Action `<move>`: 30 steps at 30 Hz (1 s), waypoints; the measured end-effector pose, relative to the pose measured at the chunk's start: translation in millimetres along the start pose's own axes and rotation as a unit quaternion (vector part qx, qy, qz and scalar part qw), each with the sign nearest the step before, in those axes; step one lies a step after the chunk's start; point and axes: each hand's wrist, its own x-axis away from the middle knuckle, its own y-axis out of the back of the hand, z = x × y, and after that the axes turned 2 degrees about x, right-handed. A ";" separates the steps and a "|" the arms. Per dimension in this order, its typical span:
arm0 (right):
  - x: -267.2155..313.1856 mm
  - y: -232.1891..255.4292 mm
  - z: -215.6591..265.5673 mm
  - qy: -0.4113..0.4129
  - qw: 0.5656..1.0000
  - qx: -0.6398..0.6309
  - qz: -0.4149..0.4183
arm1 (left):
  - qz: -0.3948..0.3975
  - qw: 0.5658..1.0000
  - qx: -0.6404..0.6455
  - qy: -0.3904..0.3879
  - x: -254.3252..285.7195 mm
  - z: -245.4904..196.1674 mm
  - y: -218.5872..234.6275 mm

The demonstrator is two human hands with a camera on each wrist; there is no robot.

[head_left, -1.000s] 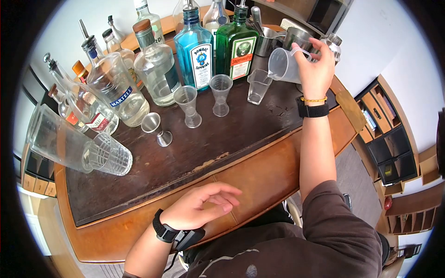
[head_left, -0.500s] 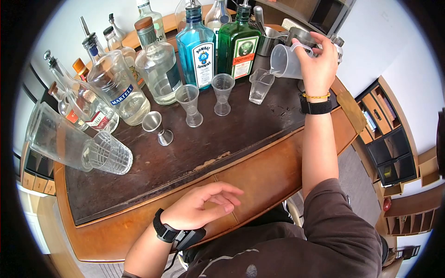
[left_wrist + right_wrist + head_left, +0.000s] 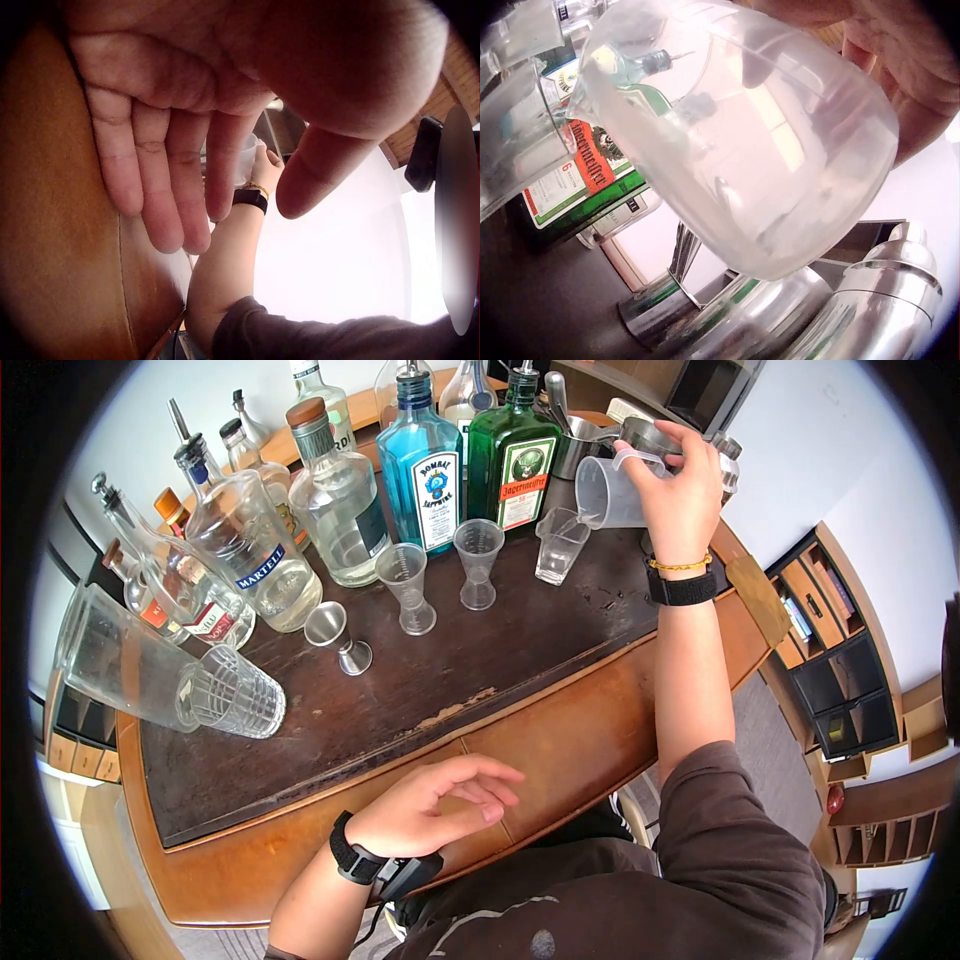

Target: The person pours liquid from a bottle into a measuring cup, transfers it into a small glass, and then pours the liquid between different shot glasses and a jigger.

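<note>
At the table's right, my right hand [image 3: 683, 500] holds a clear plastic measuring cup [image 3: 612, 492] tilted to the left. The cup's spout is at the rim of a small clear glass [image 3: 560, 548], which has some clear liquid low inside. In the right wrist view the tilted cup [image 3: 742, 135] fills the middle, with the fingers behind its upper right side. My left hand [image 3: 430, 805] rests by the table's front edge, fingers relaxed, holding nothing; the left wrist view shows its palm and spread thumb [image 3: 322, 172].
Two clear hourglass-shaped measures [image 3: 406, 588] and a metal jigger [image 3: 340, 638] stand left of the glass. Bottles, including a blue one [image 3: 420, 470] and a green one [image 3: 512, 460], line the back. Patterned glass [image 3: 240, 695] lies left; metal shakers stand back right.
The right hand and cup shifted slightly right, then slightly back left. More clear liquid shows in the small glass than a second ago. The left hand has stayed in place.
</note>
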 end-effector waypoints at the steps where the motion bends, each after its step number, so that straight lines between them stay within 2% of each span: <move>1: 0.0 0.1 0.6 0.001 1.000 0.000 0.003 | 0.000 1.000 -0.004 -0.003 -0.1 -0.2 0.0; 20: 2.2 1.6 10.2 0.047 0.999 0.007 0.005 | 0.004 1.000 -0.013 -0.014 0.4 2.2 -0.1; 23: 4.5 2.4 -1.8 0.003 1.000 -0.015 0.004 | 0.001 1.000 -0.012 -0.014 0.5 2.5 -0.9; 26: 10.8 -3.9 -31.3 -0.110 0.989 -0.096 -0.001 | 0.002 1.000 -0.018 -0.018 0.8 2.0 -1.3; 27: 14.1 -7.4 -41.9 -0.111 0.989 -0.096 -0.002 | 0.003 1.000 -0.019 -0.016 0.8 1.7 -1.4; 29: 21.6 -14.5 -63.8 -0.206 0.967 -0.145 0.030 | 0.004 1.000 -0.020 -0.014 0.4 1.7 -1.7; 30: 27.8 -24.7 -80.6 -0.220 0.955 -0.195 0.031 | 0.005 1.000 -0.020 -0.015 0.4 1.9 -1.6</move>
